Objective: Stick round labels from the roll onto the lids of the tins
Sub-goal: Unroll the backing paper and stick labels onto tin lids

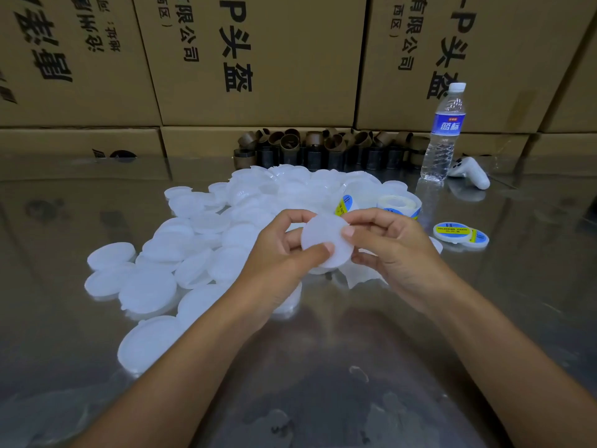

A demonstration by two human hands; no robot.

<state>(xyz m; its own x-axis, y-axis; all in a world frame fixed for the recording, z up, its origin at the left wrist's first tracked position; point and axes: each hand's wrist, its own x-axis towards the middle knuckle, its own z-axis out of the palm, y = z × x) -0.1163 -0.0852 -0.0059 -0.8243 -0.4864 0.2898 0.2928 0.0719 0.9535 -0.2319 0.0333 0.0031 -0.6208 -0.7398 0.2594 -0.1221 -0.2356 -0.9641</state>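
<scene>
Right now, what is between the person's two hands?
A round white lid, held by the left hand and right hand, seen in the head view.

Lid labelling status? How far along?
Done: two labelled lids lie at the right. In hand: left hand and right hand both pinch the held lid, visible face blank; label roll sits behind. Left: the big pile of blank lids.

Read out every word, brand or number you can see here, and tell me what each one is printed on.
"P头盔", "有限公司", "(西区)": middle brown cardboard box, repeated on the right cardboard box.
"蓝标": blue label of the clear plastic water bottle.
"SOLDERING PASTE", seemingly: yellow band on the blue-rimmed labelled lid.
Upside-down print on the left cardboard box and the label roll: too blurred.
</scene>
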